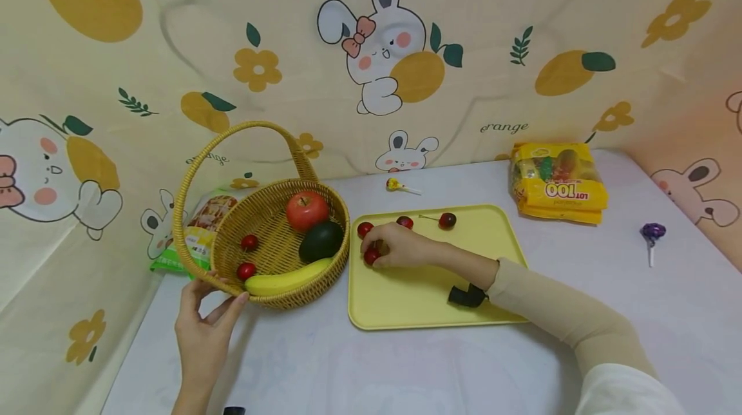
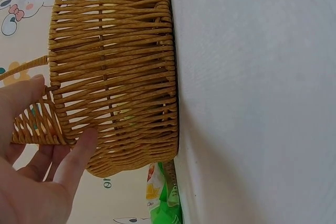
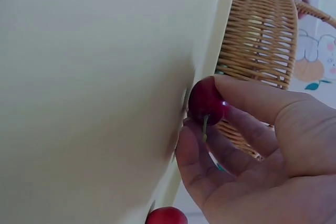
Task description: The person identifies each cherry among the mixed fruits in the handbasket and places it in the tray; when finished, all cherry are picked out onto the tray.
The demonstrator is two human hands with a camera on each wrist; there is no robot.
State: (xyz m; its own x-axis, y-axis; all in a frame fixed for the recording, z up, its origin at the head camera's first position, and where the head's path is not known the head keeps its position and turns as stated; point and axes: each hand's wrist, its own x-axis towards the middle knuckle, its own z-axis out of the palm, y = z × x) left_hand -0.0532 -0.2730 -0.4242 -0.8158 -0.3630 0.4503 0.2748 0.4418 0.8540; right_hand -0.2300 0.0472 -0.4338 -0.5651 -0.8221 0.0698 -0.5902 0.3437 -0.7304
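Observation:
My right hand (image 1: pixel 373 252) pinches a red cherry (image 1: pixel 371 257) at the left side of the yellow tray (image 1: pixel 429 299); the right wrist view shows the cherry (image 3: pixel 205 100) between thumb and fingers, just touching the tray. Three more cherries (image 1: pixel 404 221) lie along the tray's far edge. My left hand (image 1: pixel 217 294) grips the near-left rim of a wicker basket (image 1: pixel 272 250), with the thumb (image 2: pixel 79 153) outside its woven wall (image 2: pixel 121 66). The basket holds an apple (image 1: pixel 306 210), an avocado (image 1: pixel 321 241), a banana (image 1: pixel 288 277) and two cherries (image 1: pixel 249 242).
A green snack packet (image 1: pixel 199 228) leans behind the basket at the table's left edge. A yellow candy bag (image 1: pixel 556 183) lies at the back right, a purple lollipop (image 1: pixel 652 233) at the far right, and a yellow lollipop (image 1: pixel 395 185) behind the tray.

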